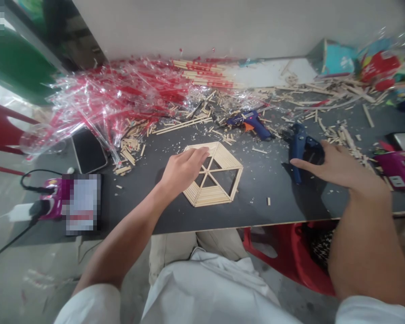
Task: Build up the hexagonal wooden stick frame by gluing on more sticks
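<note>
on the dark-grey flat tabletop [256, 180]: one pale wooden-stick hexagon [211, 196], left hand [180, 171] over its upper-left, fingers together; can't tell if pinching. right hand [346, 166] at dark-blue plastic glue gun [298, 148], thumb apart from fingers, clamping unclear. step seems steadying; next wants firm gun grip. guns: two, other an orange-triggered blue plastic one [253, 119].

Flat, partly slatted stick hexagon [206, 171] left of navy glue gun [297, 150]
</note>
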Tool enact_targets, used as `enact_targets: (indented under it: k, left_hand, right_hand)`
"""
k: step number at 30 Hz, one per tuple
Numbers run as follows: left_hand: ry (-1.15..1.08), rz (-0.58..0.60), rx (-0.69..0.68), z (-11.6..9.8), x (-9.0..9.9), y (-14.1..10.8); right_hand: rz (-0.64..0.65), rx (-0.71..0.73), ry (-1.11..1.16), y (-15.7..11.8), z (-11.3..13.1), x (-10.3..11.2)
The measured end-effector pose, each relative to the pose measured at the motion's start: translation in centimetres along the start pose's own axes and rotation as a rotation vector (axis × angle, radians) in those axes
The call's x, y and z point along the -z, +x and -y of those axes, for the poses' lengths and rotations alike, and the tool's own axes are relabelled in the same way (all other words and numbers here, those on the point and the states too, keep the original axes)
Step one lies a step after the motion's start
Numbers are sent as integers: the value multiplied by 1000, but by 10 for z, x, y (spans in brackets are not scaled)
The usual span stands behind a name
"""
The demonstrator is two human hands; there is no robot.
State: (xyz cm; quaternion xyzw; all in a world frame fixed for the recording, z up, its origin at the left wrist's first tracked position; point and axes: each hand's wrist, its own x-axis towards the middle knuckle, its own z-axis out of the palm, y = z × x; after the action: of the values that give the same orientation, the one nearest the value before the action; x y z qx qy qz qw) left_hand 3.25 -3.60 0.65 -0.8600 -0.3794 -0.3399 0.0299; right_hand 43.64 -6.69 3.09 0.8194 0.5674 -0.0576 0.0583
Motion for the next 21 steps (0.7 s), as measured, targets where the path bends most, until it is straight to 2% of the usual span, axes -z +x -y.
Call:
enact_targets:
  k: [2, 4, 6, 9, 12, 17, 21]
  left_hand:
    - [7, -23, -9, -1, 0, 0]
    - [10, -39, -17, -2, -1, 1]
    - [10, -56, -24, -2, -1, 1]
    - [9, -79, -35, -2, -1, 1]
    - [-1, -74, -38, -1, -1, 1]
    - [12, -55, -22, -1, 0, 0]
    - [8, -16, -18, -2, 1, 1]
  right_hand:
    - [115, -33, 16, -6, 6, 6]
    - [159, -72, -16, -10, 16, 12]
    - [145, -77, -73, -15, 27, 13]
    - [55, -68, -139, -23, 40, 10]
    - [-9, -73, -159, -29, 45, 11]
    - [115, -163, 58, -31, 33, 30]
    - [130, -256, 317, -46, 32, 41]
